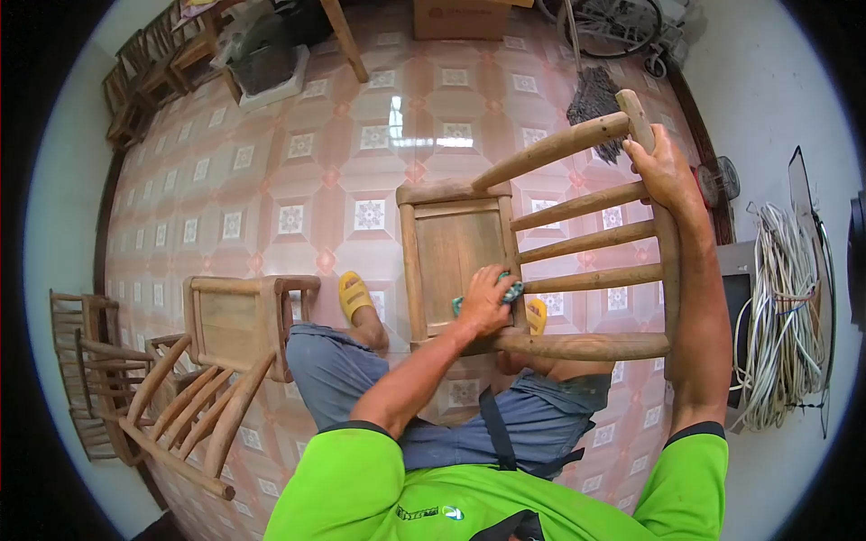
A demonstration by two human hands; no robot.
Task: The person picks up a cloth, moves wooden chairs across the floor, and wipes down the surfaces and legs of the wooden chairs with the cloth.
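A wooden chair is tipped in front of me, its panelled seat facing up and its slatted back stretching to the right. My left hand presses a bunched green patterned cloth onto the seat, near the edge where the back slats begin. Fingers bent over it hide part of the cloth. Up at the far right, my right hand wraps around the top rail of the chair back, close to its upper corner post. The chair's legs are mostly hidden.
Another wooden chair stands at my left, with more chairs by the left wall. A mop, a bicycle and a cardboard box are at the back. Coiled cables hang on the right.
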